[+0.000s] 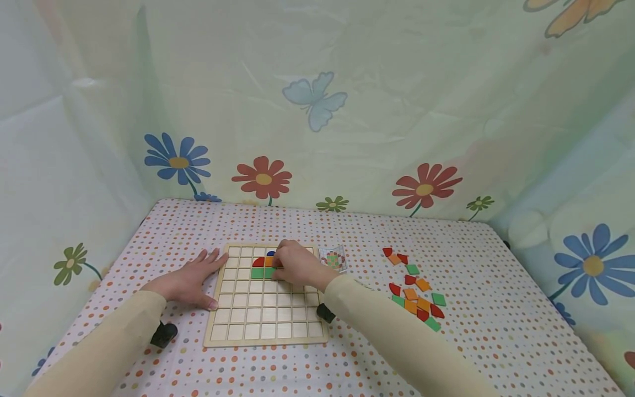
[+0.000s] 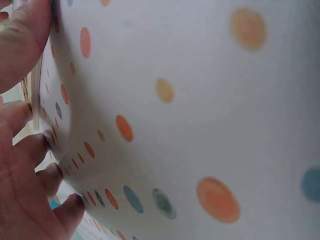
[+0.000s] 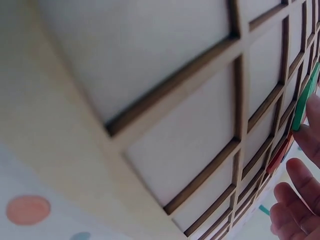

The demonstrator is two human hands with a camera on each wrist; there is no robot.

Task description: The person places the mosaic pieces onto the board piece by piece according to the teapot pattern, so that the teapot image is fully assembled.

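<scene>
Card (image 1: 332, 260) and tiles (image 1: 410, 294) neighbour the board (image 1: 269, 315); left fingers (image 1: 218, 263) spread, right fingers' (image 1: 283, 256) hold unclear.

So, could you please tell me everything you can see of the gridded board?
The board is pale, looks wooden, and has raised strips dividing it into rows of square compartments inside a plain rim. It lies flat on the dotted cloth. A red piece, an orange piece, green pieces and a blue piece sit towards its far side. The left hand touches its left edge; the right hand is over its far part, hiding some compartments.
</scene>
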